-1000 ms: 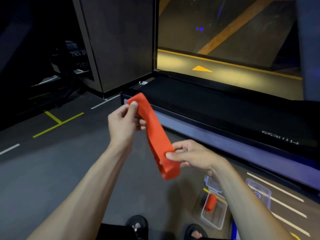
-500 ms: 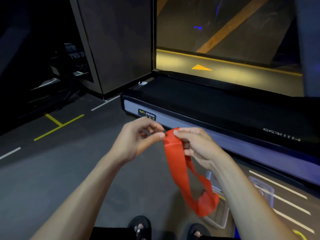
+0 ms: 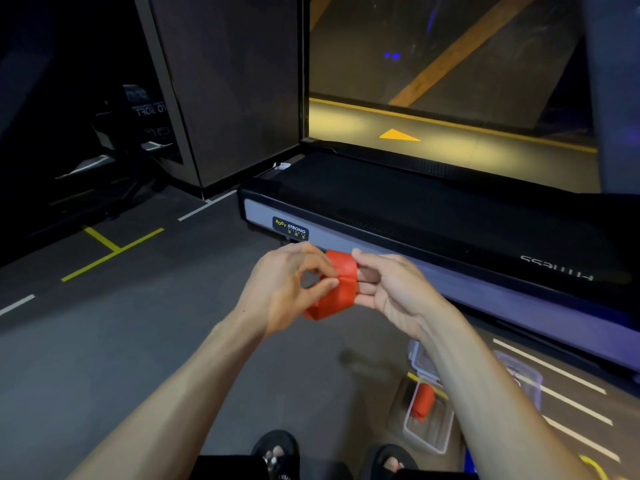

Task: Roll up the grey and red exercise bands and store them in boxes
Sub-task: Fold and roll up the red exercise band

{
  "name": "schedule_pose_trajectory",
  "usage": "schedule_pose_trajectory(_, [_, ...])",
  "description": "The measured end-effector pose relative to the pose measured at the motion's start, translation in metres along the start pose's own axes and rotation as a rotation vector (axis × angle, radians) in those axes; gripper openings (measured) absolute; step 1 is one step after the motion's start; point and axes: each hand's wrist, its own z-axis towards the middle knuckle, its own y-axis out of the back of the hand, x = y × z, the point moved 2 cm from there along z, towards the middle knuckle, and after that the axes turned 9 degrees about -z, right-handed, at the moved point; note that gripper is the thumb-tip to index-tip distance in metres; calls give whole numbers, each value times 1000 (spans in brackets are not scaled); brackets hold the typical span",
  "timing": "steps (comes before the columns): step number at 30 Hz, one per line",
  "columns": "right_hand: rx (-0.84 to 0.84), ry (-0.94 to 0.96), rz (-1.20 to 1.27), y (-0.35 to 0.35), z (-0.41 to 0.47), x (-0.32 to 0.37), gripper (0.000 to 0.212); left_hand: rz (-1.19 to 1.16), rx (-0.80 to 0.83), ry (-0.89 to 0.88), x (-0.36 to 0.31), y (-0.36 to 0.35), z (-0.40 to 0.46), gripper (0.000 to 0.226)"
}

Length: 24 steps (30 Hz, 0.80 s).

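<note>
Clear box [image 3: 429, 433] beside treadmill [image 3: 433, 216]

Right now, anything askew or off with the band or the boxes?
Nothing stands out. Both hands, left and right, pinch the red band mid-roll; a rolled red band lies in the open clear box.

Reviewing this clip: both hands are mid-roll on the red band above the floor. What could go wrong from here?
1. The red band is only partly wound; a loose tail hangs below the left hand, so the roll may spring open if the right hand slackens.
2. The open clear box, already holding a rolled red band, sits low under the right forearm, so a drop could miss it.
</note>
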Motion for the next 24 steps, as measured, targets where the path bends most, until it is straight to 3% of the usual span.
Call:
schedule_pose_trajectory(5, [-289, 78, -714, 21, 5, -4, 37, -65, -77, 131, 4, 10, -1, 9])
schedule_pose_trajectory(7, [-309, 201, -707, 25, 6, -4, 25, -84, -43, 166, 7, 10, 0, 8])
schedule_pose_trajectory(9, [-187, 306, -644, 20, 2, 0, 8, -84, -18, 179, 10, 9, 1, 5])
schedule_pose_trajectory(12, [-43, 437, -652, 10, -4, 2, 20, -81, 12, 177, 9, 7, 3, 4])
schedule_pose_trajectory(18, [-130, 517, -773, 9, -7, 1, 8, -120, 35, 159, 2, 8, 0, 4])
schedule_pose_trajectory(24, [-164, 567, -809, 7, -8, 2, 7, -335, 124, 275, 17, 4, -8, 18])
